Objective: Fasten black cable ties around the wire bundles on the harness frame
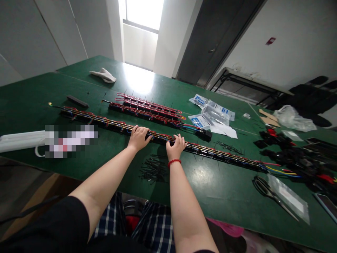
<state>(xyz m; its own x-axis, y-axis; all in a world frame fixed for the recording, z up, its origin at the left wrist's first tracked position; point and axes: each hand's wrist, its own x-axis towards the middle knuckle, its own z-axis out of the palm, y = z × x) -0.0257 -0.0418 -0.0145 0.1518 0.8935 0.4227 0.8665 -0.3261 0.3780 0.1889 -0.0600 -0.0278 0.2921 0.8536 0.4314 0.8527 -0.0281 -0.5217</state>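
As left hand (139,138), right hand (176,146) rest on wire harness (158,138) — grip unclear, green table (223,196), bright window (143,12)

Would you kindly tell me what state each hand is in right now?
Left hand: closed on the black wire harness.
Right hand: closed on it too.

A green-topped table (116,168) carries three long black strips wired in red (86,117) across its middle, with loose black cable ties (154,169) on the near side, sealed white packets (212,113) towards the far right, scissors (263,186) near right, black connectors (286,158) right, and a white cloth (103,75) far left
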